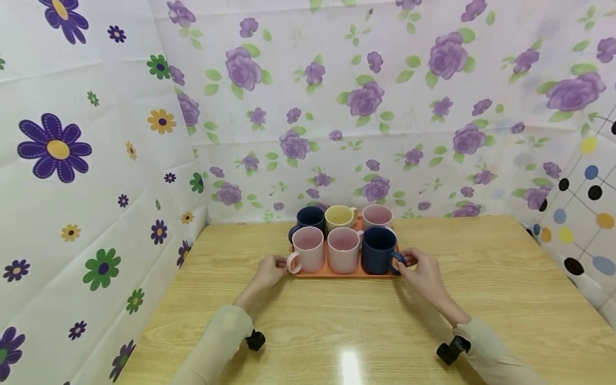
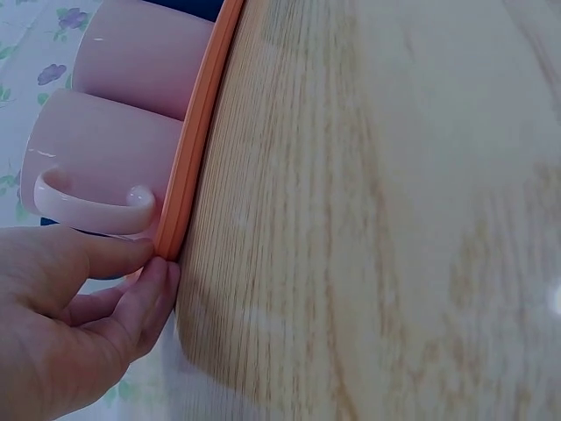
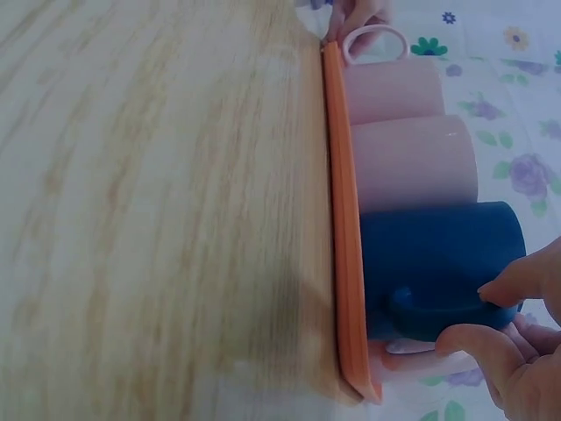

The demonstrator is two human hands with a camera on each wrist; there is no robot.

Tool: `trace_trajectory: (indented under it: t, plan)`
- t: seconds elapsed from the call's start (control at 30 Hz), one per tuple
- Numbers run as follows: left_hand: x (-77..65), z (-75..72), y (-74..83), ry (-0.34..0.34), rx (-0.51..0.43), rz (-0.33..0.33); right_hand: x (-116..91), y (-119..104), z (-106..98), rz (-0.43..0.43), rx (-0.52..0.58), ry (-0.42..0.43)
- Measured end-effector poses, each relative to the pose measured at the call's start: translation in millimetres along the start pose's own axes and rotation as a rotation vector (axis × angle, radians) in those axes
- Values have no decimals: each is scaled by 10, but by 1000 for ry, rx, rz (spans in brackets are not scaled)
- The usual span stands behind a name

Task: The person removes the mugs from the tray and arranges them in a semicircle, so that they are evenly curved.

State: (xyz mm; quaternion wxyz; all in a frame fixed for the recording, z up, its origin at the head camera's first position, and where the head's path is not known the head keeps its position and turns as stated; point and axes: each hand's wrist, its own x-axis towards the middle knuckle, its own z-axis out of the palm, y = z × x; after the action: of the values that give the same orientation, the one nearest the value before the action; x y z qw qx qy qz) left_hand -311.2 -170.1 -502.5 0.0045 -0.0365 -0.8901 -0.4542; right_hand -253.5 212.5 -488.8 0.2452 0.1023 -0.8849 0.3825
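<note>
An orange tray [image 1: 329,275] carries mugs in two rows. In the front row stand a pink mug [image 1: 309,250], another pink mug [image 1: 344,251] and a dark blue mug [image 1: 379,254]. Behind them are a dark blue mug [image 1: 310,216], a yellow mug [image 1: 339,216] and a pink mug [image 1: 377,215]. My left hand [image 1: 270,271] pinches the tray's front left corner, thumb close under the pink mug's handle [image 2: 92,210]. My right hand [image 1: 423,271] pinches the front dark blue mug's handle [image 3: 447,316] between thumb and finger, beside the tray's right end.
The tray sits at the far side of a light wooden table [image 1: 337,321], close to a flowered cloth backdrop [image 1: 337,107]. Patterned cloths also hang at the left [image 1: 86,214] and right [image 1: 582,203]. Each wrist wears a small black camera [image 1: 255,340].
</note>
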Motion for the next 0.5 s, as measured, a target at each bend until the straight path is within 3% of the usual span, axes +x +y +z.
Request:
trace_trajectory:
  t: [0.5]
  plan:
    - [24, 16, -23, -7, -11, 45, -65, -200, -163, -63, -13, 8]
